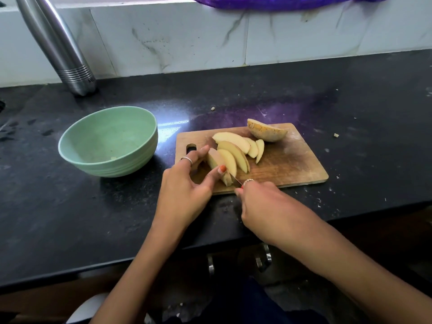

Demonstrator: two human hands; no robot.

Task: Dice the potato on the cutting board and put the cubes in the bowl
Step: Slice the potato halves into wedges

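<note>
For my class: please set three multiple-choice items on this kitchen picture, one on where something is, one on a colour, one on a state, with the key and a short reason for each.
1. Where does the bowl stand relative to the cutting board?
A. left of it
B. on top of it
C. right of it

2. What colour is the bowl?
A. red
B. pale green
C. black

3. What state is the potato on the board in?
A. whole and uncut
B. all diced into cubes
C. cut into slices, with an uncut half behind

Key: 1 A, the bowl sits on the dark counter left of the board. 2 B, its walls are pale green. 3 C, long slices lie fanned while the left hand steadies one and the right hand cuts.
</note>
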